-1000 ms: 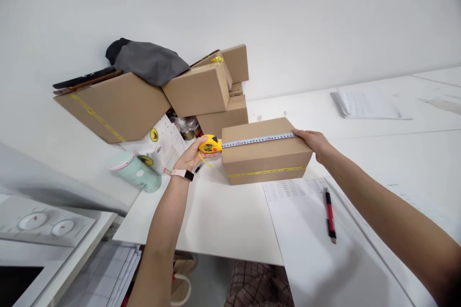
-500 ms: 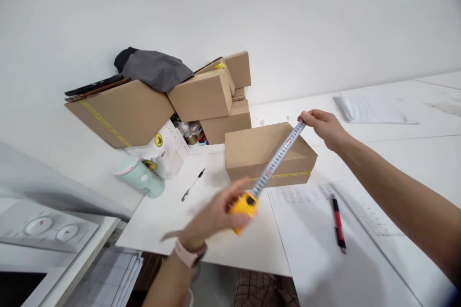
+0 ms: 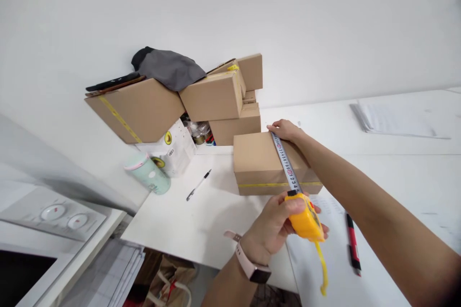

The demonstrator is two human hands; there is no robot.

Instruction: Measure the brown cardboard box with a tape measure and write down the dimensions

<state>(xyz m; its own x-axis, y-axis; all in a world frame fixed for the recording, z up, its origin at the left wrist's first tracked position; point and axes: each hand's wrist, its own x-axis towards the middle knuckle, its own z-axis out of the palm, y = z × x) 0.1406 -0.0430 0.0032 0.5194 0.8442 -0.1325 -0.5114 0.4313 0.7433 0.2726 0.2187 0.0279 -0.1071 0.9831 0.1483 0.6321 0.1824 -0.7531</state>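
My left hand (image 3: 272,223) is closed around a yellow tape measure (image 3: 306,218), from which a yellow strap hangs. Its silver blade (image 3: 284,160) runs out across the top of a brown cardboard box (image 3: 252,151), from the near side to the far edge. At that far edge my right hand (image 3: 286,130) pinches the blade's end; the tip itself is hidden by the fingers. Yellow tape runs along the box's near face. A pink-banded watch (image 3: 248,264) is on my left wrist. Printed paper (image 3: 309,259) lies under the tape measure.
A red and black pen (image 3: 353,244) lies on the paper; another pen (image 3: 199,185) lies on the table. Stacked boxes (image 3: 212,96) with a grey cloth (image 3: 173,69) stand behind, left. A mint tumbler (image 3: 151,177) leans there. Papers (image 3: 396,117) lie at right, a microwave (image 3: 54,216) at left.
Both hands have brought the stretched tape over the box; the blade now lies across its top. My left hand moved right and my right hand moved left to the far edge.
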